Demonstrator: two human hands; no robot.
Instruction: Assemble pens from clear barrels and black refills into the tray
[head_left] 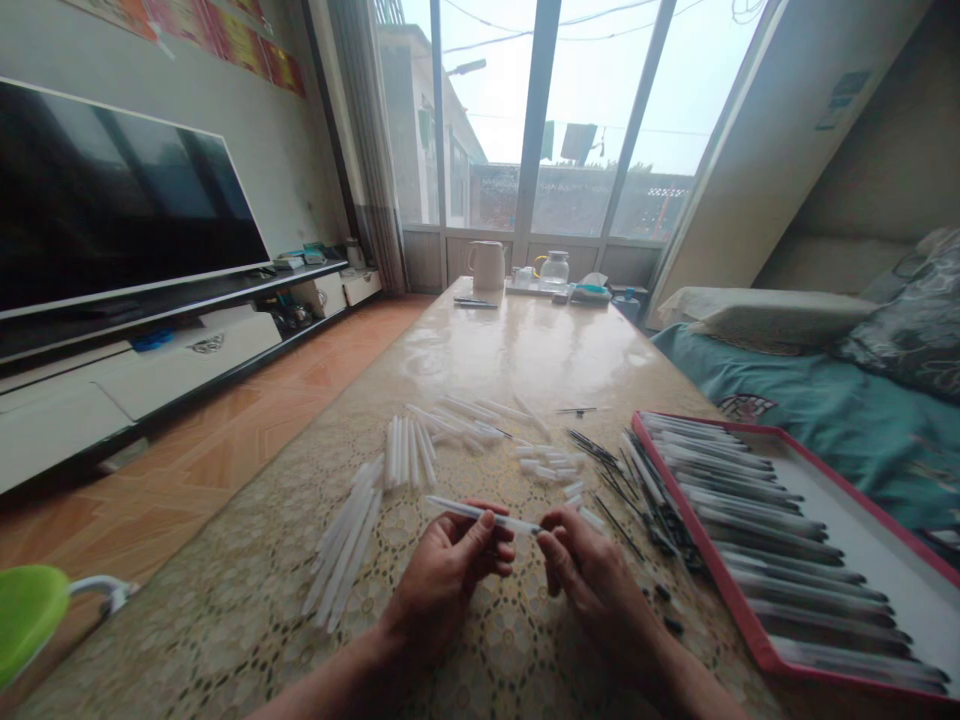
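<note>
My left hand (450,560) holds a white translucent pen (517,524) between thumb and fingers, level above the table. At its dark right end, the thumb and fingertips of my right hand (589,565) are pinched together. Left of my hands lie long white pen barrels (346,550), with an upright-looking row of barrels (409,450) beyond. Short white tubes (549,462) are scattered past my right hand. Thin dark refills (621,522) lie to its right, near small black pieces (673,625).
A pink-edged box (862,490) of dark-tipped pens stands at the table's right. A pitcher (487,266), glass jug (555,270) and tissue pack (591,292) are at the far end. A green seat (30,615) is at lower left, a bed-like couch (750,385) at right.
</note>
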